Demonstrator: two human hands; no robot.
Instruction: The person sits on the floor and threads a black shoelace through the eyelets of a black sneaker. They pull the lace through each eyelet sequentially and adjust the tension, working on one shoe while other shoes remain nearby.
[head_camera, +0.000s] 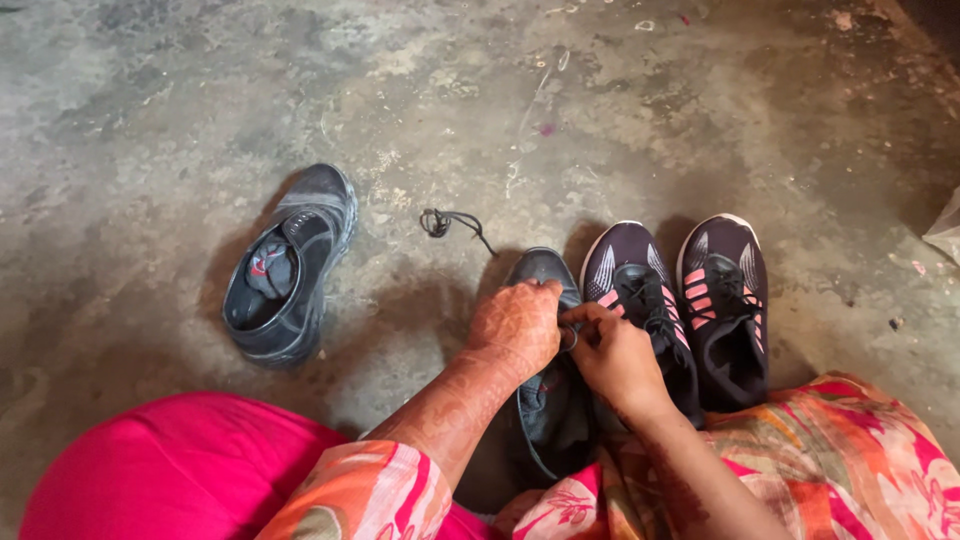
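Lacing step at lower centre: left hand and right hand pinch a lace over the dark shoe; next needs pulling it through the eyelet, I'd judge.

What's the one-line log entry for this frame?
left hand: on black shoe | right hand: pinching at same shoe | loose lace: on floor | other black shoe: apart, left | pink-striped pair: right

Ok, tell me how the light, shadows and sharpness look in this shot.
Head view: soft, dim light with no glare; the concrete floor is sharp but darkens toward the corners. Both hands, left hand and right hand, cast a broad soft shadow around the grey shoe. The loose grey shoe and pink-striped pair read clearly.
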